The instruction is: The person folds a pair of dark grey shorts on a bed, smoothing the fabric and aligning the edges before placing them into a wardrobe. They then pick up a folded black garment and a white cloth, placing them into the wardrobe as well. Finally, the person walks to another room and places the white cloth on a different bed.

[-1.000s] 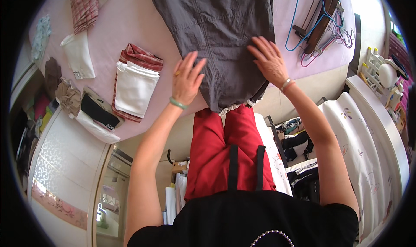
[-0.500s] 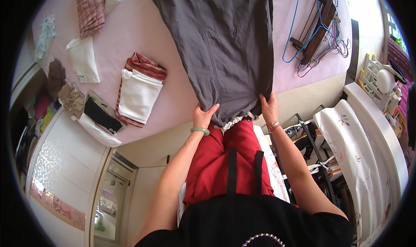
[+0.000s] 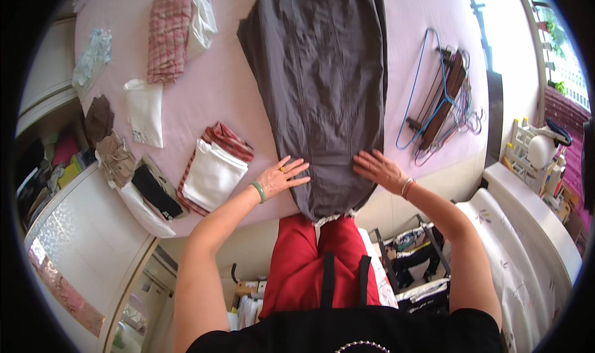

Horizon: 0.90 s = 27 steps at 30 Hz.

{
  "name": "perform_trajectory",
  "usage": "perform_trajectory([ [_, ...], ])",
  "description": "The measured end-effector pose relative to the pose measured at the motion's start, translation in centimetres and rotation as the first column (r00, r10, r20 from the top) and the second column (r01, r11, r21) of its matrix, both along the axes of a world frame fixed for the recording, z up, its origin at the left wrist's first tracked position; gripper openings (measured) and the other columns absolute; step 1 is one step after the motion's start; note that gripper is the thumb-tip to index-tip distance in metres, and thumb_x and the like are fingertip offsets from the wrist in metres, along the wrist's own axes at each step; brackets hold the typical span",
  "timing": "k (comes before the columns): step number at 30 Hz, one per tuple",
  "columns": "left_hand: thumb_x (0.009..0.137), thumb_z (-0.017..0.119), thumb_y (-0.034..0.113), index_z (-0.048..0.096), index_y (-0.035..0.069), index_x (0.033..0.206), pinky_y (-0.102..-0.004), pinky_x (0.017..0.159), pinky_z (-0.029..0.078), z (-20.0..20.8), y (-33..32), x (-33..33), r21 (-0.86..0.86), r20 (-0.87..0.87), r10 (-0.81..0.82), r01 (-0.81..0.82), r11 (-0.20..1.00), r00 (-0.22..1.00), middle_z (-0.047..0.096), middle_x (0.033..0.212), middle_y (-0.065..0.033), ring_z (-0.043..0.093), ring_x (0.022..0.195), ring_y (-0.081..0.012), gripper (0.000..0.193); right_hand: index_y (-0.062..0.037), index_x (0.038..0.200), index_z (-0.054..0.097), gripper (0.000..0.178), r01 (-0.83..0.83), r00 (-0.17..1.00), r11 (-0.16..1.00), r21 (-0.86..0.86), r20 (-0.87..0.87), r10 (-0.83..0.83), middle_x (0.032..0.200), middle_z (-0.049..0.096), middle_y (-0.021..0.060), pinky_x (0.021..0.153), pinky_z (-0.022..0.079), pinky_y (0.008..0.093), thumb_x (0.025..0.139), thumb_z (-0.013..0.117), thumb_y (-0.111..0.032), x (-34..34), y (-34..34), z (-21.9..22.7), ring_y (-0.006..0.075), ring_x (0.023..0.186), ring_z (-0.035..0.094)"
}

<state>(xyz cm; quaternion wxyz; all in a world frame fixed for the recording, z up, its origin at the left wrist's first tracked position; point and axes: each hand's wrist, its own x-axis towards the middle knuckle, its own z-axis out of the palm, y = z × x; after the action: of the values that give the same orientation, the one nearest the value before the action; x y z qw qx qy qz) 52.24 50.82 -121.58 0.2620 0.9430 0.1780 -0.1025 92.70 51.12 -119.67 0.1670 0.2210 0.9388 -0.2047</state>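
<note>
Head view shows a long dark-grey woven cloth garment with lengthwise seams (image 3: 328, 74) lying flat on a bed with a pale pink sheet (image 3: 235, 99), from the top of the picture to the near edge, where its pale gathered trim (image 3: 328, 219) comes close to the person's bright red cloth trousers (image 3: 319, 244). The left hand (image 3: 282, 178) lies palm down on the garment's left edge, fingers spread; the right hand (image 3: 381, 172) rests likewise on the right edge, fingers slightly parted. Neither appears to pinch any cloth. Left of the garment lies a folded white cloth (image 3: 214, 174) on red plaid fabric (image 3: 230, 140); to its right, a dark brown hanger (image 3: 453, 77) lies among thin coloured ones. The step looks like smoothing, and is probably best done with flat palms and light, even pressure, working outward from the middle seams so that the creases leave at the edges and both sides stay aligned; pressing on one side alone could skew the cloth. No label or writing shows on the grey garment; a small pale mark on the black folded cloth (image 3: 156, 195) at far left is too small to read.
</note>
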Motion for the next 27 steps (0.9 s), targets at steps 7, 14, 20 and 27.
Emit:
perform_trajectory([
  [7,0.079,0.062,0.016,0.047,0.035,0.142,-0.0470,0.107,0.035,4.6,3.2,-0.7,0.100,0.069,0.111,-0.118,0.988,0.991,0.048,0.145,0.0010,0.043,0.135,-0.0153,0.067,-0.0160,0.148,0.038,0.054,0.068,0.993,0.993,-0.095,-0.091,-0.076,0.158,0.034,0.0006,0.120,0.028,0.0394,0.094,0.045,-0.018,-0.2,3.3,5.2,0.0189,0.147,0.031],
  [14,0.074,0.060,0.008,0.067,0.026,0.122,-0.0424,0.105,0.038,10.6,6.4,0.6,-0.450,-0.008,0.412,-0.372,0.812,0.911,0.060,0.132,-0.0034,0.055,0.123,-0.0233,0.052,-0.0174,0.135,0.055,0.048,0.388,0.856,0.802,-0.455,-0.146,-0.497,0.137,0.059,0.0073,0.110,0.042,0.0395,0.087,0.054,-0.012,0.0,4.3,9.7,0.0240,0.129,0.053],
  [20,0.100,0.046,0.021,0.057,0.005,0.135,-0.0367,0.104,0.045,7.9,16.3,0.4,-0.879,-0.446,0.752,-0.394,-0.267,0.485,0.062,0.134,-0.0095,0.060,0.121,-0.0227,0.040,-0.0022,0.125,0.063,0.036,0.389,0.317,-0.303,-0.870,0.435,-0.843,0.108,0.071,0.0070,0.081,0.054,0.0290,0.092,0.057,-0.018,4.1,16.5,4.6,0.0129,0.093,0.067],
  [27,0.100,0.053,0.049,0.044,-0.001,0.144,-0.0318,0.111,0.035,3.5,21.9,3.2,-0.823,-0.532,0.845,-0.204,-0.529,-0.045,0.051,0.144,-0.0098,0.048,0.132,-0.0197,0.067,-0.0071,0.104,0.066,0.040,0.295,-0.180,-0.476,-0.829,0.441,-0.879,0.075,0.054,-0.0058,0.056,0.039,0.0207,0.100,0.055,-0.045,2.8,22.0,-0.1,0.0048,0.062,0.051],
])
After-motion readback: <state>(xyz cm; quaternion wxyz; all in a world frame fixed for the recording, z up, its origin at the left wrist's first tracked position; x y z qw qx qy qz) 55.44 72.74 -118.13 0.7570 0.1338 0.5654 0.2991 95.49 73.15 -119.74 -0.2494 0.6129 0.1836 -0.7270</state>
